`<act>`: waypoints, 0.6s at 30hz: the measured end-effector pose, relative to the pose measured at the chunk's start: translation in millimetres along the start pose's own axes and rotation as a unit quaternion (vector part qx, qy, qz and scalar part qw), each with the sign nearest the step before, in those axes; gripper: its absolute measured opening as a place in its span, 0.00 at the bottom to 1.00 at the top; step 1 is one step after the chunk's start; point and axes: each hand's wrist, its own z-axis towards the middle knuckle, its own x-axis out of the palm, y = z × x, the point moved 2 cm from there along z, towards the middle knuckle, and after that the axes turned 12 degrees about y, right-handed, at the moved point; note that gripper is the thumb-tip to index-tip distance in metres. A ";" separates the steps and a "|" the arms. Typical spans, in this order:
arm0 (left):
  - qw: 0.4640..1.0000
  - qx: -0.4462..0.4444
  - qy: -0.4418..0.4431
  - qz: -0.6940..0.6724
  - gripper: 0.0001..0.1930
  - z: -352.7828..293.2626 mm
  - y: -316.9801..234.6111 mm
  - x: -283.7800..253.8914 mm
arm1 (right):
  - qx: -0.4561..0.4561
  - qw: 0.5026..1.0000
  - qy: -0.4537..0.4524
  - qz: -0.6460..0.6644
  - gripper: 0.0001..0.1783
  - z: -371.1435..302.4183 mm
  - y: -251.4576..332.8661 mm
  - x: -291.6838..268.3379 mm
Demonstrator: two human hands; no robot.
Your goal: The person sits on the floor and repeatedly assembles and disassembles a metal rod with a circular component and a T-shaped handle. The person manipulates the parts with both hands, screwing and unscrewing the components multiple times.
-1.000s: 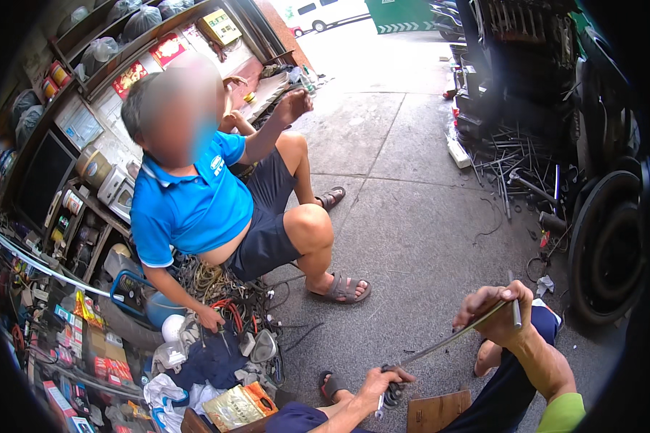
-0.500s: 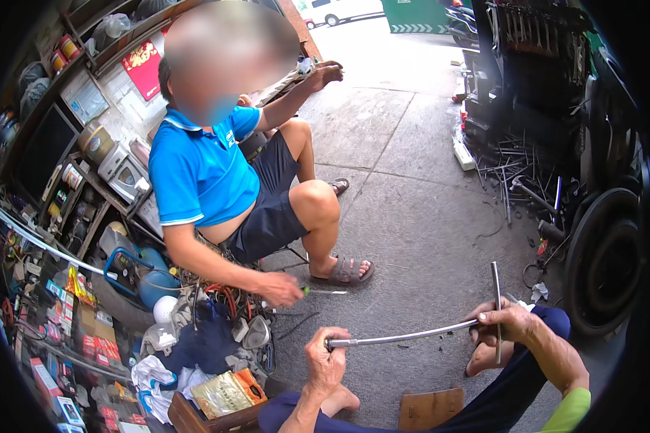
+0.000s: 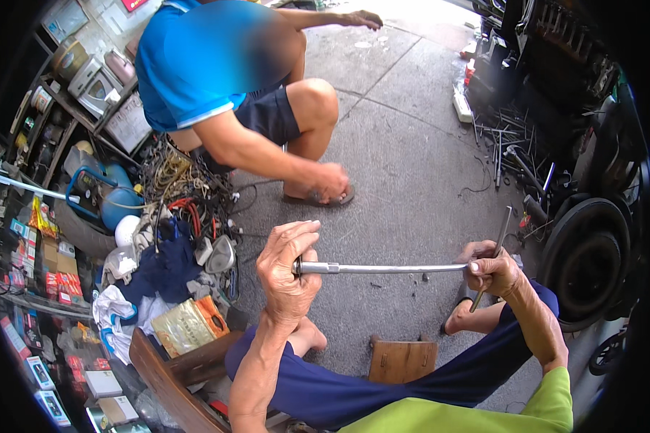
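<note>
A long metal T-handle socket wrench (image 3: 401,269) lies nearly level between my two hands, above my knees. My left hand (image 3: 289,270) is at its thick socket end, with the upper fingers partly bent beside it. At the other end my right hand (image 3: 492,268) grips the junction with the thin crossbar (image 3: 503,229), which slants up and down past my fingers. Both forearms come up from the lower edge. Another person (image 3: 195,72) in a blue shirt leans forward across from me, one hand (image 3: 332,182) low by a sandal.
A low wooden stool (image 3: 403,361) stands between my feet. At the left lie heaped cloths (image 3: 162,270), cables, and a glass case with boxes. Metal rods (image 3: 502,141) are scattered at the right, near a dark wheel (image 3: 588,252). Concrete floor (image 3: 412,166) stretches ahead.
The wrench shaft has come level as my left hand rose and moved left, its fingers loosening upward. The other person has bent forward, and their low hand has moved right, toward the sandal.
</note>
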 end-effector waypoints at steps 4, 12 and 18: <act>1.000 -0.005 0.000 0.002 0.10 -6.1 5.0 5.3 | -0.003 1.000 0.003 0.007 0.13 -1.1 -6.4 -2.9; 0.999 -0.036 0.003 -0.002 0.10 -0.2 12.1 6.3 | -0.018 0.998 -0.009 -0.056 0.15 1.6 15.0 9.2; 0.998 -0.057 0.007 -0.002 0.09 14.1 19.3 -1.1 | -0.008 0.999 -0.035 -0.023 0.18 0.2 22.6 19.8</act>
